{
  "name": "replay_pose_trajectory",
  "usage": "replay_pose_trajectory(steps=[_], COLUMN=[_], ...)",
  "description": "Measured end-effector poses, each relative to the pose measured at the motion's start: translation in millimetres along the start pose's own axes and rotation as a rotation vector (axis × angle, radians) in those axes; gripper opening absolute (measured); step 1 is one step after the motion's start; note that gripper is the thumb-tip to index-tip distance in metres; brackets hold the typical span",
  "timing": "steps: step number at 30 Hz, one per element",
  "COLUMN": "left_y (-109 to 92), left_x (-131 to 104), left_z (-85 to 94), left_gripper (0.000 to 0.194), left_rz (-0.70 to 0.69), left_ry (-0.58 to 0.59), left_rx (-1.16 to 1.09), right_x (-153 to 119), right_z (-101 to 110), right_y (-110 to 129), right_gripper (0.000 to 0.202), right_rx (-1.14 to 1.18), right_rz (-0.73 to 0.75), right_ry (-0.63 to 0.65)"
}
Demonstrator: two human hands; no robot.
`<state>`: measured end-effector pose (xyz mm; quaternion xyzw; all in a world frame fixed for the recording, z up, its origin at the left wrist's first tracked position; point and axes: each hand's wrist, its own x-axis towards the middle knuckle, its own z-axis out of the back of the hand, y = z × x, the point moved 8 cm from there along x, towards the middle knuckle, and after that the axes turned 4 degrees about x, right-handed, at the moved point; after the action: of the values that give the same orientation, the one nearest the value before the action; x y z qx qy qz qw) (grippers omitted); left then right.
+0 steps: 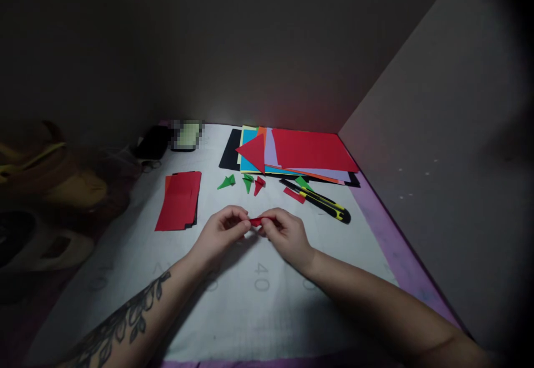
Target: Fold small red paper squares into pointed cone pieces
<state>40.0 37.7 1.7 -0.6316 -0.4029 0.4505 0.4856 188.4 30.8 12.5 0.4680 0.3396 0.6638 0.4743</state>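
Note:
Between my two hands is a small folded piece of red paper [256, 221], pinched at both ends just above the white sheet. My left hand [225, 227] grips its left end between thumb and fingers. At its right end, my right hand [287, 234] does the same, with part of the paper hidden by the fingers. Just beyond lie small folded paper pieces: a green one [226, 182], a second green one [248, 182] and a red one [259, 185]. A yellow and black utility knife [323, 204] rests to the right, near a red paper strip [294, 195].
Sheets of coloured paper [317, 151] are piled at the back, with a red triangle [255, 152] on top. Left stands a stack of red cut paper [177, 201]. A black object [155, 142] and a pixelated item [187, 135] lie at the back left. Walls rise behind and right.

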Motion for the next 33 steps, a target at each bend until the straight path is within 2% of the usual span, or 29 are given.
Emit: replay_pose_trajectory(steps=[8, 18, 22, 24, 27, 33], left_y=[6, 7, 9, 9, 9, 3], left_x=[0, -2, -1, -1, -1, -1], left_z=[-0.9, 1.0, 0.0, -0.6, -1.7, -1.0], left_gripper=[0.02, 0.018, 0.013, 0.013, 0.014, 0.021], left_rz=[0.049, 0.148, 0.15, 0.136, 0.121, 0.069], left_ry=[-0.039, -0.075, -0.06, -0.052, -0.042, -0.056], left_rx=[0.059, -0.107, -0.121, -0.126, -0.101, -0.055], right_x=[-2, -5, -8, -9, -6, 0], right_z=[-2, -3, -4, -8, -9, -4], right_y=[15, 25, 34, 37, 35, 27], right_gripper=[0.009, 0.014, 0.029, 0.024, 0.016, 0.013], right_rx=[-0.044, -0.074, -0.085, -0.104, -0.105, -0.028], right_rz=[0.121, 0.235, 0.348, 0.392, 0.363, 0.237], right_ry=[0.008, 0.048, 0.05, 0.093, 0.077, 0.03])
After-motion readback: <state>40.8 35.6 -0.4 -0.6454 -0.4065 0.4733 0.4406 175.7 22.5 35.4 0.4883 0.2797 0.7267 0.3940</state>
